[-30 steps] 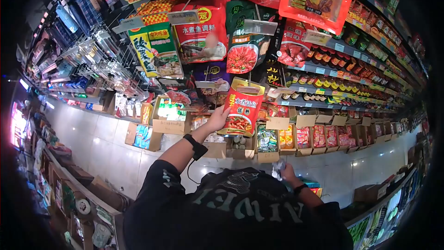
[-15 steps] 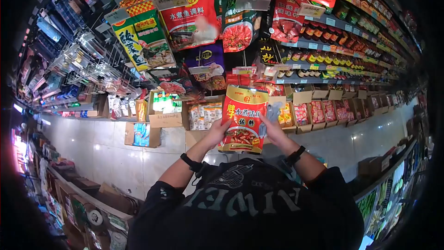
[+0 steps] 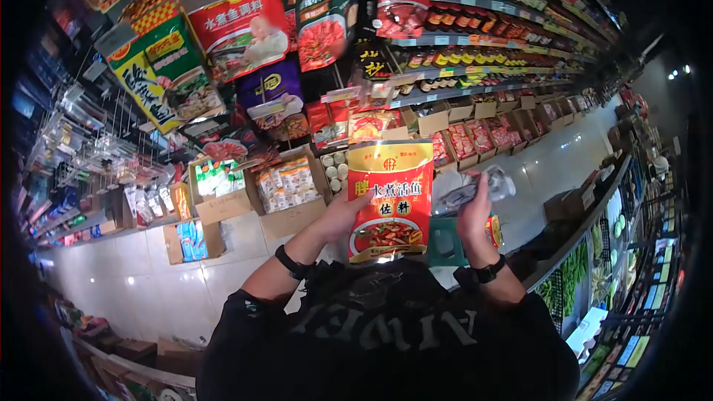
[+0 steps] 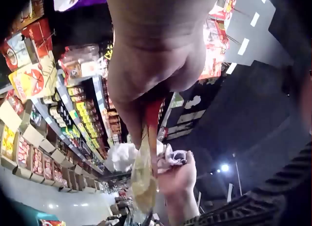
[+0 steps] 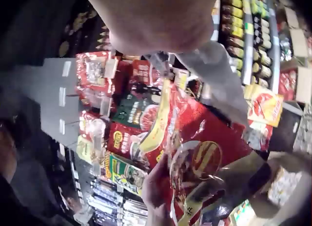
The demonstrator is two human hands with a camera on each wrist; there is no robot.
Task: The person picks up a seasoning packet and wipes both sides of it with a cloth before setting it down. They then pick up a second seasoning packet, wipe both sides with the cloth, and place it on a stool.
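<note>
A red seasoning packet with a gold top and a picture of a filled bowl stands upright before the chest. My left hand grips its left edge, the thumb lying on the printed front. In the left wrist view the packet shows edge-on below that hand. My right hand, just right of the packet, holds a crumpled clear plastic bag, which spreads on both sides of the thumb. The right wrist view shows the packet's shiny back and the left fingers at its edge.
Seasoning pouches hang from hooks ahead. Shelves of jars run off to the right. Open cardboard boxes of packets line the floor below. A green basket is partly hidden behind the right forearm. Vegetables fill a stand at right.
The packet has come down from the hanging display toward the chest in my left hand. My right hand rose to its right edge, then moved off right with the bag. The view has turned right.
</note>
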